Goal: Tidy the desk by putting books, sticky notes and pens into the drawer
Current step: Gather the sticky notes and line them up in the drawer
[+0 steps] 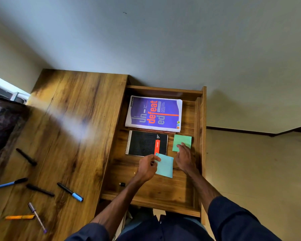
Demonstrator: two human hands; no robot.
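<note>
Right now the sticky-note step is in hand, with the pens yet to come. Take the open drawer as the landmark: the desk top lies to its left, level with it. At the drawer's far end sits the purple book, and just nearer than that the black spiral notebook, so the books look done. Toward the drawer's right wall lies a green sticky pad, with the right hand spread loosely, fingertips on the pad's near edge, holding nothing. Near the drawer's middle the left hand pinches a blue sticky pad at its corner between thumb and fingers (whether the pad already rests on the drawer floor, I cannot tell). A small dark object sits by the drawer's near left corner.

Next, I judge, the blue pad wants letting go flat beside the green one, then a reach left, out of the drawer, for the pens scattered on the desk.
</note>
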